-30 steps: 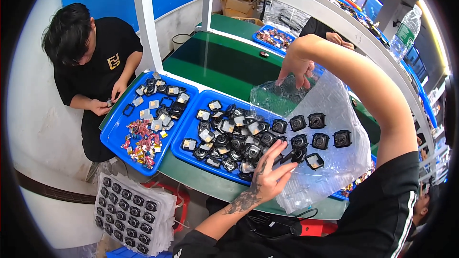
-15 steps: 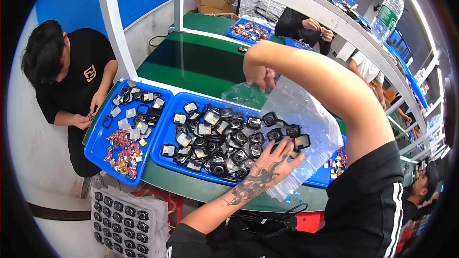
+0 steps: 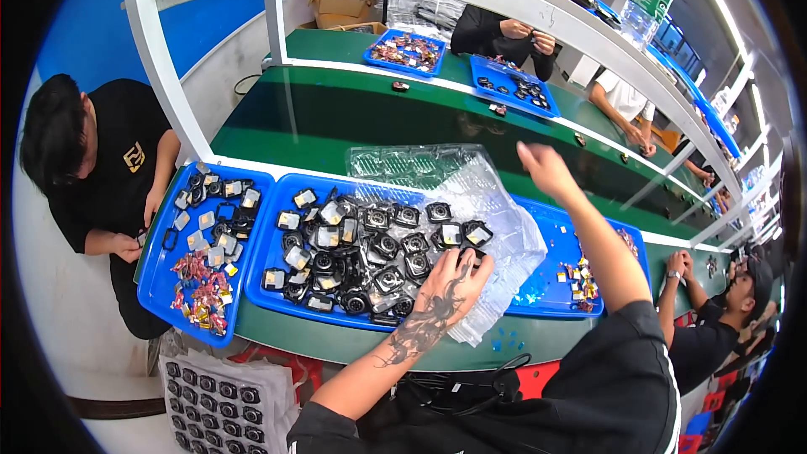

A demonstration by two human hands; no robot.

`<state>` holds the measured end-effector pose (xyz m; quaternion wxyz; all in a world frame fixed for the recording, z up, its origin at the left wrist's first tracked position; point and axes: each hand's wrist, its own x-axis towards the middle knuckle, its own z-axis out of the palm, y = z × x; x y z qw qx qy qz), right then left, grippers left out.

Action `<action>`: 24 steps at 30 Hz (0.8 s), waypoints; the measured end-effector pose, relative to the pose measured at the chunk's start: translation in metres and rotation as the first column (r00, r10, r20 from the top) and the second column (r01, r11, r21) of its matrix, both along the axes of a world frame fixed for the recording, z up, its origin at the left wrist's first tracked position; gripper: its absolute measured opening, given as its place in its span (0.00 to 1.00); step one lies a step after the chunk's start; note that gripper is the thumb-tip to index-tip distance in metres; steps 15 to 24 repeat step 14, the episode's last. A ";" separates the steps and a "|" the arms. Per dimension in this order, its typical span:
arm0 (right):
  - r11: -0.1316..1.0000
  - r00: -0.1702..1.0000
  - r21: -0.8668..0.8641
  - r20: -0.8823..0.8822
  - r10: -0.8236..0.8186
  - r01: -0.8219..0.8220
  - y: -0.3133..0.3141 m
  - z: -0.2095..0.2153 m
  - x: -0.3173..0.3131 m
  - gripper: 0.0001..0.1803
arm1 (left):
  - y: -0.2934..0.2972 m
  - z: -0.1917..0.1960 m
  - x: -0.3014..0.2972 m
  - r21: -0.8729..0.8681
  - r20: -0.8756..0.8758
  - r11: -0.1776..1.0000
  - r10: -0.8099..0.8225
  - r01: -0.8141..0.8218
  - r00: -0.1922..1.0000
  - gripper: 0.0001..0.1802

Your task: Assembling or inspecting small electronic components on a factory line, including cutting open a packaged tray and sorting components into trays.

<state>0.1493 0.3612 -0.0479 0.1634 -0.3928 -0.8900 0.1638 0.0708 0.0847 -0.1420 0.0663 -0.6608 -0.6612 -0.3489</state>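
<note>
My left hand (image 3: 454, 282), tattooed down the forearm, has its fingers curled over a black camera-like housing at the right side of the pile. Several more black housings (image 3: 387, 245) with round lens rings lie heaped in the middle blue tray (image 3: 273, 265); some carry pale square pieces. Thin clear plastic blister sheets (image 3: 500, 231) lie under and beyond my left hand, across the tray's right part. My right hand (image 3: 546, 172) is raised above the green bench, beyond the sheets and apart from them. Motion smears its fingers, and no held thing can be made out.
A blue tray (image 3: 145, 286) at left holds housings and small red-and-gold parts. Another blue tray (image 3: 546, 290) stands at right. A white frame post (image 3: 160, 59) rises behind the left tray. Packed housings (image 3: 210, 403) lie low at left. Co-workers sit left, across and right.
My right hand has swung away from the plastic sheets, to the right. My left hand has shifted left, its fingers now more curled. The view has turned, revealing the right tray and far bench.
</note>
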 end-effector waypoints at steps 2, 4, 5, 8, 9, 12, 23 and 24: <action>0.984 0.995 -0.162 0.066 -0.070 0.080 -0.008 -0.033 0.033 0.35 | 0.004 0.000 0.001 -0.021 -0.037 1.000 -0.007 0.006 0.999 0.19; 0.986 0.996 -0.164 0.085 -0.003 0.017 -0.024 -0.054 0.044 0.32 | 0.003 -0.002 0.001 0.148 -0.071 0.989 0.018 -0.007 0.997 0.18; 0.973 1.000 -0.229 0.007 -0.014 0.015 -0.029 -0.059 0.045 0.30 | 0.004 -0.001 0.001 0.124 -0.108 0.992 0.020 -0.007 0.994 0.15; 0.912 0.990 -0.409 -0.136 -0.036 -0.023 -0.041 -0.069 0.042 0.26 | -0.001 0.005 0.002 -0.064 -0.014 0.995 -0.081 0.080 0.997 0.16; 0.857 0.981 -0.511 -0.190 -0.045 -0.059 -0.043 -0.068 0.038 0.24 | -0.001 0.005 0.002 -0.085 -0.059 0.995 -0.052 0.047 0.997 0.19; 0.713 0.959 -0.679 -0.281 -0.034 -0.174 -0.055 -0.044 0.024 0.19 | 0.013 0.032 -0.002 0.036 -0.130 0.997 0.070 -0.066 0.989 0.24; 0.696 0.908 -0.652 -0.420 -0.002 -0.300 -0.067 -0.017 0.013 0.16 | 0.024 0.042 -0.007 -0.031 -0.159 0.996 0.082 -0.088 0.984 0.36; 0.696 0.908 -0.652 -0.420 -0.002 -0.300 -0.067 -0.017 0.013 0.16 | 0.024 0.042 -0.007 -0.031 -0.159 0.996 0.082 -0.088 0.984 0.36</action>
